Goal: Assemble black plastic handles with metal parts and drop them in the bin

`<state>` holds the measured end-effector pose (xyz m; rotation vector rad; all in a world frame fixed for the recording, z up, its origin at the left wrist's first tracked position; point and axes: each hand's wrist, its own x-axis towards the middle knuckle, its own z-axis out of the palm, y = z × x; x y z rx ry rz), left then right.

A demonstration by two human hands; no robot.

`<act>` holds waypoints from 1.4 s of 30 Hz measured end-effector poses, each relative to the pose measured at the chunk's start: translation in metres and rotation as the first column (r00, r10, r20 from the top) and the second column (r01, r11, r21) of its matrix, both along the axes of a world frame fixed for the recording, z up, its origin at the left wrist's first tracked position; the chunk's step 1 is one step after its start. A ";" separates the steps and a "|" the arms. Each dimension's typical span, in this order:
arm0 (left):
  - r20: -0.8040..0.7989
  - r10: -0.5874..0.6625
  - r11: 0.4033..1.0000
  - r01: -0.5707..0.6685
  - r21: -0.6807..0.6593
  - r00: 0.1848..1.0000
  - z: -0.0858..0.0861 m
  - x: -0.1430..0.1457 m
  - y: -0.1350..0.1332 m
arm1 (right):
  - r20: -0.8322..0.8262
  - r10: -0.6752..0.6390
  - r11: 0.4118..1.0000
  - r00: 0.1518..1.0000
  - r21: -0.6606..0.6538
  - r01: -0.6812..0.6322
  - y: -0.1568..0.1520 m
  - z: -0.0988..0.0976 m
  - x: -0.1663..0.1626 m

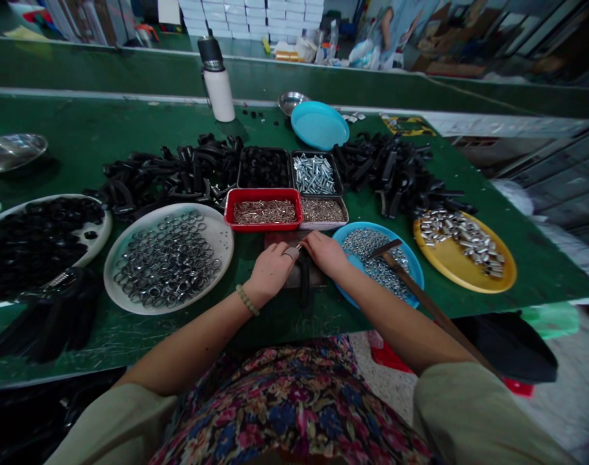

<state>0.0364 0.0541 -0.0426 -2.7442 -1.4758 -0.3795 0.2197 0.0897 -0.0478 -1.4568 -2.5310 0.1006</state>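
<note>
My left hand [271, 266] and my right hand [326, 253] meet over a small dark block [299, 274] at the near edge of the green table [81, 139]. Both hands are curled, fingertips pinched together around a small part I cannot make out, with a thin metal pin between them. A black strap-like piece [305, 284] hangs down from under the hands. Just beyond them stands a red tray [263, 210] of small metal pins.
A white plate [168, 257] of metal rings is on the left, a blue plate [378, 261] of nuts with a hammer [420, 294] across it on the right. A yellow plate [462, 252] holds metal sleeves. Black plastic parts [178, 171] pile behind. A white bottle [217, 81] stands far back.
</note>
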 end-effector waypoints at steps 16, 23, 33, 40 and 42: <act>-0.005 -0.099 0.992 0.098 -0.078 0.995 0.006 -0.006 -0.007 | -0.328 -0.103 0.989 0.939 -0.133 0.062 0.006 -0.011 0.007; 0.036 -0.064 0.985 0.069 -0.158 0.997 0.011 -0.010 -0.016 | -0.236 -0.098 0.989 0.967 -0.128 0.070 0.004 -0.002 0.002; 0.052 -0.057 0.975 0.067 -0.212 0.997 0.012 -0.010 -0.016 | 0.154 0.009 0.996 0.988 -0.091 0.005 -0.003 0.013 -0.009; 0.035 -0.041 0.971 0.048 -0.233 0.999 0.015 -0.011 -0.017 | -0.016 -0.028 0.999 0.999 -0.041 0.027 -0.021 0.022 0.027; 0.041 -0.042 0.969 0.051 -0.241 0.998 0.016 -0.012 -0.018 | -0.032 -0.242 0.969 0.970 0.049 0.243 -0.040 0.023 0.070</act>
